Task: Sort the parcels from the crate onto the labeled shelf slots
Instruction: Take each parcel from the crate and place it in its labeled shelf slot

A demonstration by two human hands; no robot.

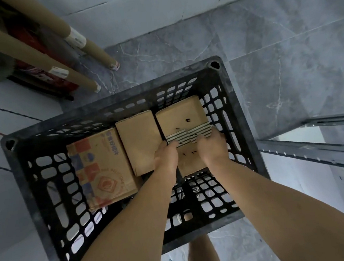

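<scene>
Both hands are down inside a black perforated plastic crate, close together but not touching each other. The left hand and the right hand each rest with fingers curled onto a plain brown cardboard parcel crossed by a black-and-white striped band; the fingertips lie on or just beside that band, but a full clamped grip cannot be confirmed from this angle. This parcel sits on the right side of the crate, under and ahead of both hands. Immediately left of the left hand lies a second plain brown cardboard parcel, its near end touching or just beside the left wrist. Further left lies a third, a brown cardboard box printed with orange and blue squares and an orange diamond emblem. Count: three parcels, all in the crate, lying flat side by side. The crate stands on a grey marbled tile floor. To the right of the right arm, outside the crate, stands a grey metal shelf frame with punched rails. Ahead and to the left of the hands, two long brown cardboard tubes lean with their ends on the floor beside a pale wall.
</scene>
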